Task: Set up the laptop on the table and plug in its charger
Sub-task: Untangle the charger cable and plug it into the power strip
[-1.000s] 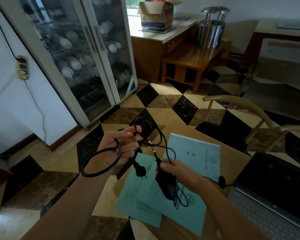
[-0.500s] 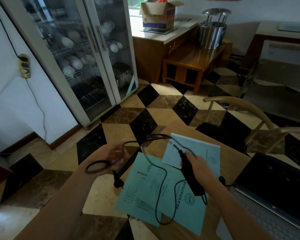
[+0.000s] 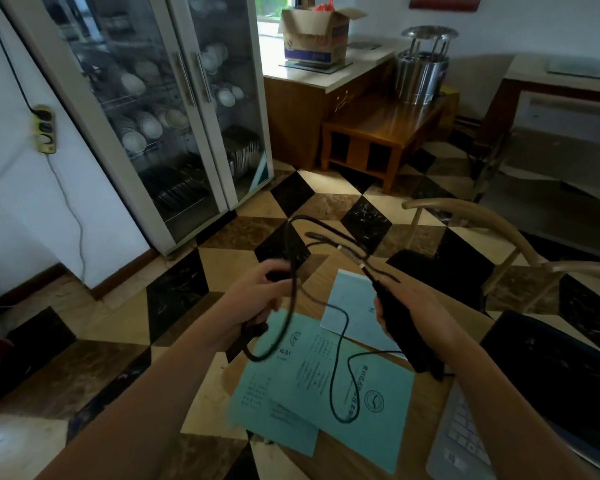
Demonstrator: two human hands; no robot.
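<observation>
We hold the charger over the surface: our right hand grips the power brick, its long axis pointing away toward the floor, and our left hand grips the looped cable. The open laptop sits just right, nearer our right hand. The wall socket strip lies far left.

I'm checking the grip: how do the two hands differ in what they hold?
The left hand grips the thin looped cable, while the right hand holds the bulky charger brick. The left hand is over the table's edge, the right over the teal booklets. Both curl round parts of one charger.
</observation>
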